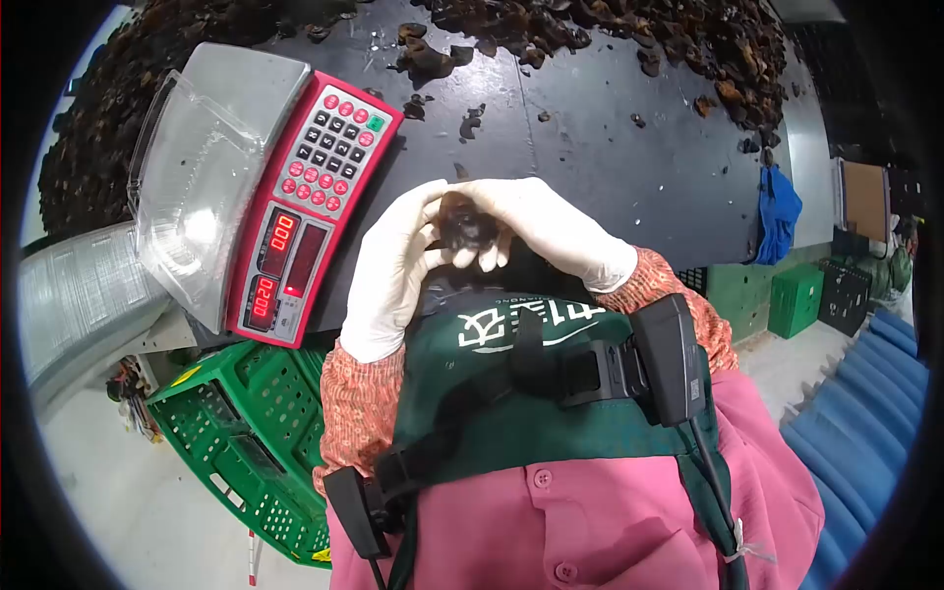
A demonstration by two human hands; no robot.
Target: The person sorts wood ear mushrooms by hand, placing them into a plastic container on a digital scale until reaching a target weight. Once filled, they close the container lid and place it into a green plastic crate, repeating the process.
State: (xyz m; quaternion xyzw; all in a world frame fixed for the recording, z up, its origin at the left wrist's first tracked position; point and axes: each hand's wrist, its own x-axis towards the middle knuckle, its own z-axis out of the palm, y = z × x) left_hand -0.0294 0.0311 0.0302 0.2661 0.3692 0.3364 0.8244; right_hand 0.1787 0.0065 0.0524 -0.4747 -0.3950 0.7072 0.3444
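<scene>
Gloves cover both our hands, which meet close to the chest. Our left hand [393,270] and right hand [546,231] curl their fingers in a closed grip around one dark dried mushroom piece [464,228], likely lifting it for inspection. At ten o'clock the scale [295,197] carries a clear plastic tray [197,167] on the table [610,157].

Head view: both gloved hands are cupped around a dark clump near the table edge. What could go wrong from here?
The clump sits between the left hand and right hand right above the table edge, so bits could drop to the floor. The clear tray overhangs the scale and might tip if bumped.
</scene>
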